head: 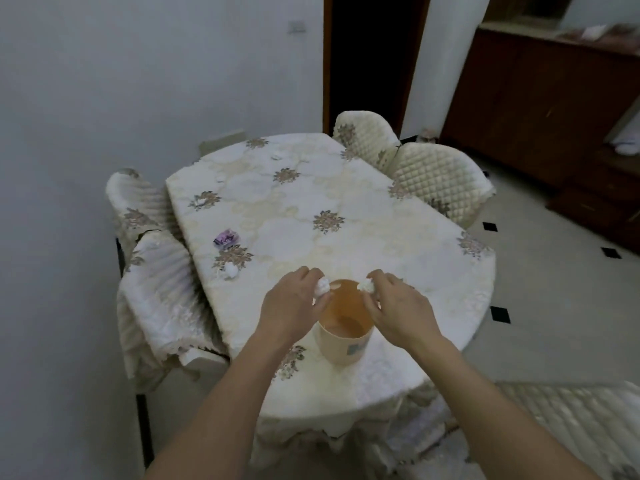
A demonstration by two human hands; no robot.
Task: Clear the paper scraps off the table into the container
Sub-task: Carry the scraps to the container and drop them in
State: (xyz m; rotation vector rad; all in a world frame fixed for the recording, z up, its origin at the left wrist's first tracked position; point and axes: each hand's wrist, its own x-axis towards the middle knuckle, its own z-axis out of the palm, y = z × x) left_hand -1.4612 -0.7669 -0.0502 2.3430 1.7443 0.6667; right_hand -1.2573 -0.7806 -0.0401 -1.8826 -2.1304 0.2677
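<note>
Scraps (pixel 322 286) peek from left hand (pixel 292 301) and right hand (pixel 398 306).

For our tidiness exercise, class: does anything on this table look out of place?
Yes. A purple scrap and a crumpled white scrap lie loose on the tablecloth left of the container; a third scrap sits near the far edge. Nothing looks spilled or broken.

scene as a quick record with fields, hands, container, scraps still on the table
left hand: pinches a crumpled white scrap at the rim of the container
right hand: pinches a second white wad at the opposite rim
container: beige, upright, open-topped, near the front edge of the table
scraps lying loose: purple scrap and small white scrap on the left side; far scrap near the far end
</note>
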